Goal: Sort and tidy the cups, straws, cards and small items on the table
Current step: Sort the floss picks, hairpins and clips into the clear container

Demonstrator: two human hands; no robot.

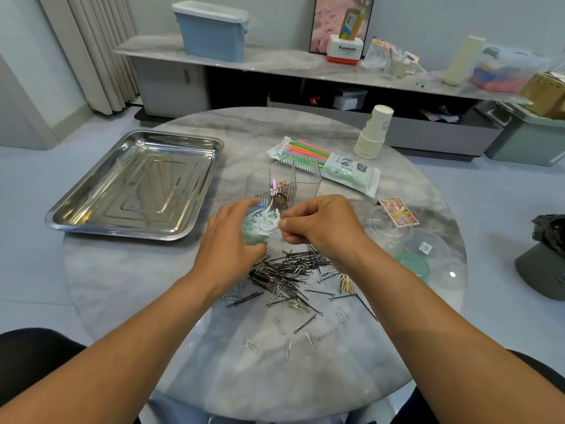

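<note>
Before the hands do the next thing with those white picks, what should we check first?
1. Left hand holds the small green tub of white picks: ok.
2. Right hand fingers pinch at the picks: ok.
3. Clear organizer stands upright just behind the hands: ok.
4. Whether its front pocket has room: cannot tell.
5. Hairpins and paper clips sorted: not ok, heaped loose on the table.
6. Steel tray within reach to the left: ok.
</note>
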